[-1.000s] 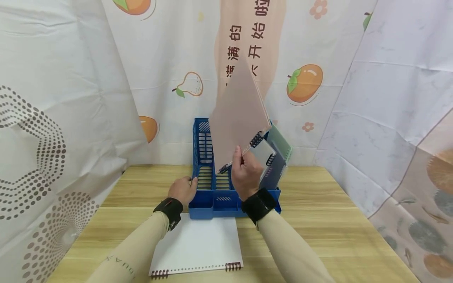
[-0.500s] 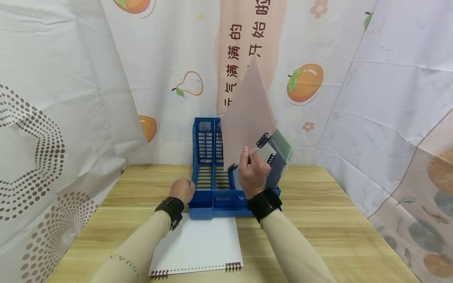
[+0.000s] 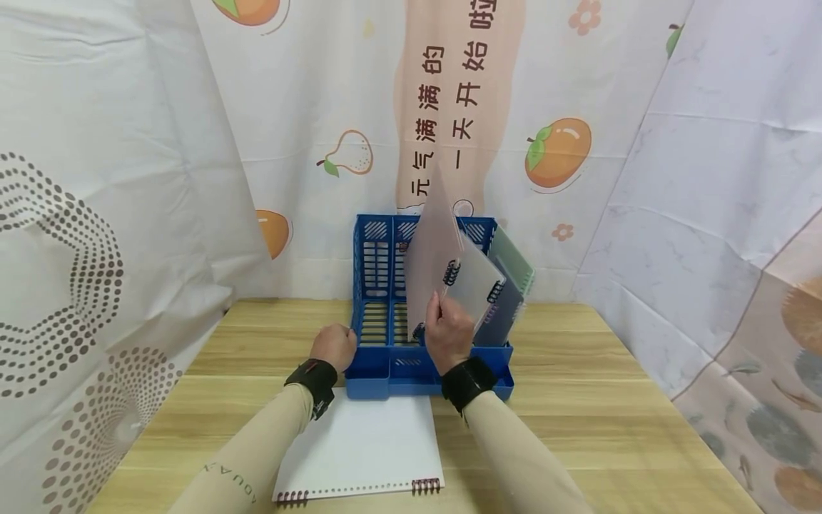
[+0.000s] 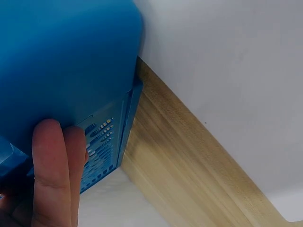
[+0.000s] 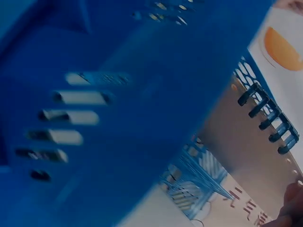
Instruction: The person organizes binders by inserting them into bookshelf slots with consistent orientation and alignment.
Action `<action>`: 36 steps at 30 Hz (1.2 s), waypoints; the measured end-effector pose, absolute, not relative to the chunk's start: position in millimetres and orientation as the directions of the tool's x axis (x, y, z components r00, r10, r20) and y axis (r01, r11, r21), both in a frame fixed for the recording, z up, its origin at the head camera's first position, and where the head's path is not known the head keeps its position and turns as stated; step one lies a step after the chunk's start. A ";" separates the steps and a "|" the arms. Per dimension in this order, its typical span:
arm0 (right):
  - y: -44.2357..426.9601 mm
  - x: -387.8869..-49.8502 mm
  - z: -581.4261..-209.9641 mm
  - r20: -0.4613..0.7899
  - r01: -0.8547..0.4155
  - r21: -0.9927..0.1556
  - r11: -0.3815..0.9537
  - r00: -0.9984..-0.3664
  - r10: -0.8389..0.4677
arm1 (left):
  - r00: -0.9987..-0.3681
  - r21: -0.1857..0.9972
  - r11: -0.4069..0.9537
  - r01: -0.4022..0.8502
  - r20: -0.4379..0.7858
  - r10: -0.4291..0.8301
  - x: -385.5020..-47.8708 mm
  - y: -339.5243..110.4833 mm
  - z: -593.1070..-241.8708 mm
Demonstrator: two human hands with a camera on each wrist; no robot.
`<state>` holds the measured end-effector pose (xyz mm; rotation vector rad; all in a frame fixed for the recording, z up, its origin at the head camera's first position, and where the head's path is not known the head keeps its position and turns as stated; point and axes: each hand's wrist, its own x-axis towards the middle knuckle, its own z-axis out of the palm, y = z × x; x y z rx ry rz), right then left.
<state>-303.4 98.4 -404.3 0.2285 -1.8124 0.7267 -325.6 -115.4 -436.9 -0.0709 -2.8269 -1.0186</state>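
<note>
My right hand [image 3: 449,330] pinches a pale pink spiral notebook [image 3: 433,264] by its bound edge, thumb uppermost. The notebook stands tilted, its lower part inside a blue file rack [image 3: 401,389], beside an upright notebook with a clear cover [image 3: 475,278]. Dark rings [image 5: 270,118] of the held notebook show in the right wrist view, where my fingertips [image 5: 291,208] sit at its edge. My left hand [image 3: 334,348] grips the rack's left side wall; in the left wrist view its fingers [image 4: 51,165] lie against the blue plastic. The pink notebook's lowest edge is hidden behind the rack's front.
Dark blue-grey [image 3: 501,303] and green [image 3: 511,260] notebooks lean in the rack's right side. An open white spiral notebook [image 3: 362,446] lies on the wooden table [image 3: 591,421] before the rack. A printed curtain [image 3: 308,86] hangs behind.
My right hand first carried the pink notebook slightly right, then lowered it leftward into the rack, turning it more edge-on. My left hand stays at the rack's left wall.
</note>
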 end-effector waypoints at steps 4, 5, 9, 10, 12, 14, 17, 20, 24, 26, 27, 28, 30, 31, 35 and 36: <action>97.5 -307.3 -415.6 0.913 -0.480 -0.334 0.811 -0.378 0.153 | -0.988 0.624 0.776 0.095 0.153 -0.002 -326.4 -115.3 -438.3; 97.2 -308.6 -418.4 0.916 -0.479 -0.325 0.815 -0.375 0.145 | -0.988 0.623 0.777 0.095 0.153 -0.002 -326.5 -115.3 -438.6; 96.7 -311.7 -426.8 0.922 -0.475 -0.303 0.826 -0.365 0.129 | -0.989 0.619 0.780 0.091 0.148 -0.002 -325.9 -114.5 -439.0; 96.6 -312.4 -428.6 0.923 -0.473 -0.300 0.828 -0.363 0.127 | -0.989 0.617 0.782 0.091 0.147 -0.001 -325.3 -114.2 -438.6; 96.3 -312.7 -431.2 0.921 -0.471 -0.300 0.829 -0.368 0.124 | -0.989 0.614 0.784 0.091 0.147 -0.001 -324.7 -113.7 -438.2; 96.1 -313.6 -433.9 0.920 -0.469 -0.299 0.831 -0.373 0.120 | -0.989 0.609 0.788 0.092 0.150 -0.001 -324.4 -113.4 -437.9; 95.4 -314.4 -437.6 0.913 -0.454 -0.304 0.837 -0.390 0.120 | -0.988 0.606 0.790 0.094 0.153 0.000 -324.4 -113.5 -438.0; 94.9 -315.3 -441.6 0.907 -0.433 -0.306 0.848 -0.402 0.122 | -0.988 0.607 0.789 0.100 0.156 0.005 -325.0 -113.8 -438.7; 94.3 -316.8 -446.9 0.907 -0.414 -0.301 0.859 -0.403 0.123 | -0.989 0.615 0.782 0.097 0.147 0.007 -325.8 -114.5 -439.2; 94.3 -316.8 -449.5 0.902 -0.402 -0.304 0.864 -0.412 0.126 | -0.990 0.619 0.780 0.092 0.142 0.004 -326.1 -114.3 -439.1; 94.2 -316.9 -450.5 0.900 -0.395 -0.306 0.866 -0.417 0.127 | -0.990 0.618 0.781 0.091 0.141 0.004 -326.2 -114.3 -439.2; 94.2 -316.8 -451.5 0.896 -0.387 -0.309 0.869 -0.424 0.130 | -0.990 0.617 0.781 0.090 0.140 0.004 -326.5 -114.2 -439.2; 94.3 -316.2 -452.5 0.885 -0.368 -0.319 0.874 -0.445 0.135 | -0.990 0.616 0.782 0.093 0.143 0.005 -326.4 -114.2 -439.2; 94.5 -315.9 -452.4 0.879 -0.354 -0.323 0.878 -0.457 0.139 | -0.990 0.616 0.782 0.094 0.144 0.006 -326.5 -114.1 -439.1; 95.9 -315.3 -452.2 0.850 -0.310 -0.341 0.887 -0.504 0.151 | -0.989 0.619 0.780 0.095 0.144 0.005 -326.0 -114.3 -438.7; 96.3 -315.0 -452.2 0.844 -0.301 -0.345 0.889 -0.514 0.154 | -0.990 0.620 0.779 0.094 0.143 0.005 -326.0 -114.3 -438.8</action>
